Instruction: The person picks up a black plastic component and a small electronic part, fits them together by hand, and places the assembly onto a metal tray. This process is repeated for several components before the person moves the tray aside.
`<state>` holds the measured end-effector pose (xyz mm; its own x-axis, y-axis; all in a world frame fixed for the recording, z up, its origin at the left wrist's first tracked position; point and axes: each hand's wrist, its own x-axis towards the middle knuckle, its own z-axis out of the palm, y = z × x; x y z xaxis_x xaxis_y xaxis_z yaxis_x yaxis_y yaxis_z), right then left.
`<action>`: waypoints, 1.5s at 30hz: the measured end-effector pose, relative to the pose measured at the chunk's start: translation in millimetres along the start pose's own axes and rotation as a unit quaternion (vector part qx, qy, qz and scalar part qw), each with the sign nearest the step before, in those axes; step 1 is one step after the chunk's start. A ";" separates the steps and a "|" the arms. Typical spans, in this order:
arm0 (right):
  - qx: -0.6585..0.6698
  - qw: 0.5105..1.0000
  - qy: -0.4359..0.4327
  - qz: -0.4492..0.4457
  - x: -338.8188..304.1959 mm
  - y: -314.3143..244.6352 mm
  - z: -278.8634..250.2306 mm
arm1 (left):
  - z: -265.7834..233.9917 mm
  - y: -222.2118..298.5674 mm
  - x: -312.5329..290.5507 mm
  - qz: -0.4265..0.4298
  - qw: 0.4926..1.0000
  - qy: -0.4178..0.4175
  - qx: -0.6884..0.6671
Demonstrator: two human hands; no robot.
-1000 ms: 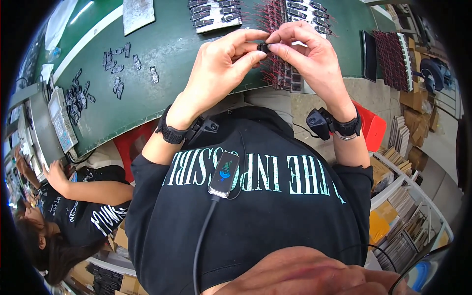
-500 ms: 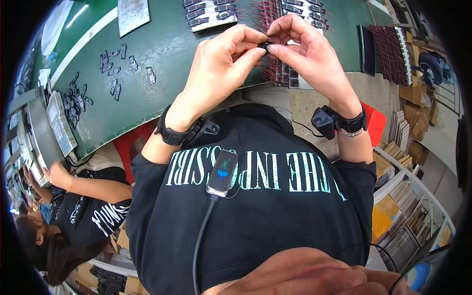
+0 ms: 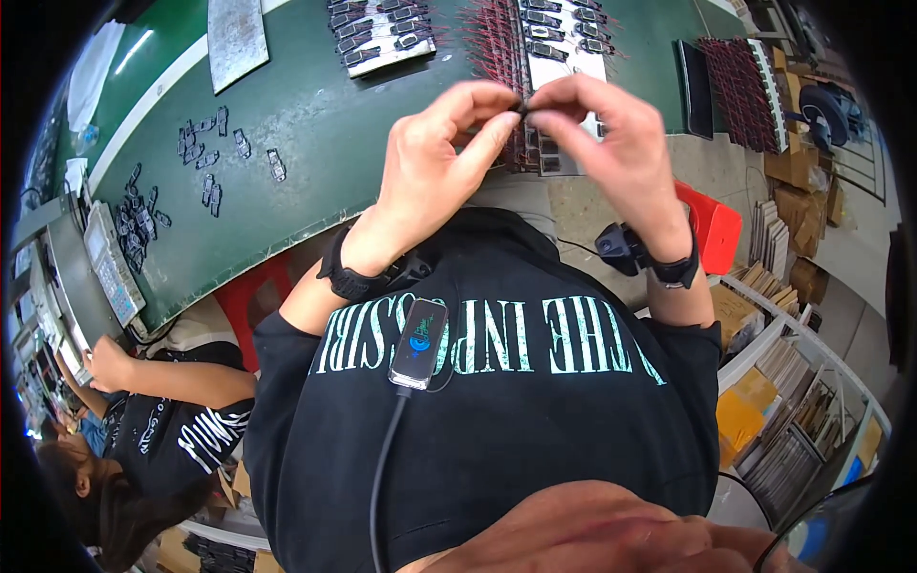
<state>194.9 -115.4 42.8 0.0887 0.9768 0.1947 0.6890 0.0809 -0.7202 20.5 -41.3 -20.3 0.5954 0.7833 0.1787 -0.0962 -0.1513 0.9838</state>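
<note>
Above the front edge of the green table, my two hands meet fingertip to fingertip. Between them is a small black part (image 3: 522,108), mostly hidden by the fingers. My left hand (image 3: 435,158) pinches it between thumb and forefinger. From the other side, my right hand (image 3: 621,134) closes thumb and forefinger on it, slightly blurred. Just beyond the hands lies a white board (image 3: 564,69) lined with small black modules and thin red wires. Another white board of black modules (image 3: 392,59) sits farther left.
Loose black modules (image 3: 212,158) are scattered on the green table (image 3: 315,181), with a denser pile (image 3: 136,229) near a grey keypad machine (image 3: 113,263). A metal plate (image 3: 237,43) lies at the back. At right are a red-wired rack (image 3: 740,91) and red stool (image 3: 714,229). Someone sits at left.
Both hands have come slightly nearer my body, still together at the small black part. The right hand's fingers have shifted and blur. The whole view has moved a little.
</note>
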 end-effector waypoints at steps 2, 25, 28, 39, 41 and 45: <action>-0.024 1.000 0.008 0.017 10.3 7.8 -15.6 | -1.7 7.5 3.2 -0.001 1.000 0.012 -0.023; -0.249 0.962 0.025 -0.108 -14.7 17.5 -18.2 | -51.1 -2.2 -47.3 -0.019 0.980 0.169 0.100; -0.221 0.969 0.015 -0.112 -12.8 12.7 -20.6 | -84.0 -18.4 -54.3 0.040 0.919 0.268 0.286; -0.222 0.974 -0.031 -0.038 -24.0 28.6 -28.1 | -102.1 -27.5 -82.3 -0.006 0.773 0.283 0.567; -0.185 0.983 -0.018 0.003 -29.1 23.3 -24.8 | -93.9 -27.1 -81.3 0.004 0.770 0.270 0.578; -0.080 0.996 0.002 0.048 -37.4 18.5 -32.4 | -90.5 -29.8 -77.6 0.019 0.796 0.232 0.559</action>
<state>227.6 -156.8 43.7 0.1623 0.9778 0.1327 0.7834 -0.0459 -0.6198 -95.0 -43.0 -62.2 0.2258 0.8645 0.4490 0.8168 -0.4192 0.3963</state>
